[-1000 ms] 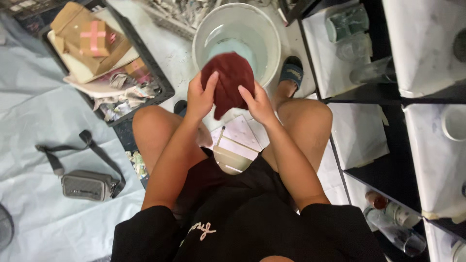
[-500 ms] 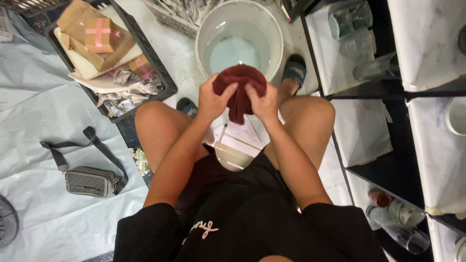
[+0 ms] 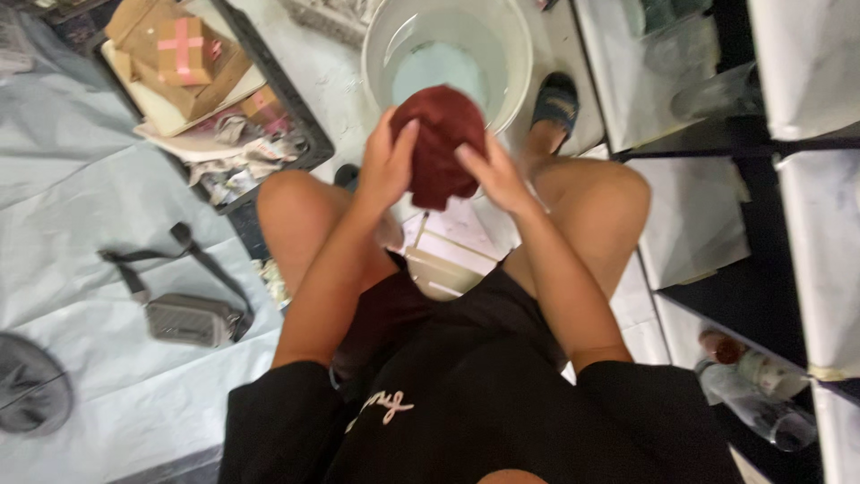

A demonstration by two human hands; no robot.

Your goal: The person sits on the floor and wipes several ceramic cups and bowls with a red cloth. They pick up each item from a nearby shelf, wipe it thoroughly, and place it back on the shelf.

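Note:
I hold a dark red cloth point(image 3: 441, 143) in both hands, just above my knees. My left hand point(image 3: 387, 163) grips its left side and my right hand point(image 3: 494, 170) grips its right side. The cloth hangs bunched in front of a white bucket point(image 3: 520, 54) with pale water in it, standing on the floor between my feet. A white stool or box point(image 3: 452, 255) with pale bands shows beneath me, between my thighs.
A black crate point(image 3: 287, 99) of cardboard boxes and crumpled paper lies at the upper left. A grey pouch with a strap point(image 3: 188, 318) rests on a pale blue sheet point(image 3: 81, 224). Black shelving point(image 3: 761, 296) with jars and bottles stands at the right. One blue slipper point(image 3: 555, 103) is beside the bucket.
The cloth was spread over my hands, then bunched between them; now it is lifted a little higher in front of the bucket. My head view has shifted slightly.

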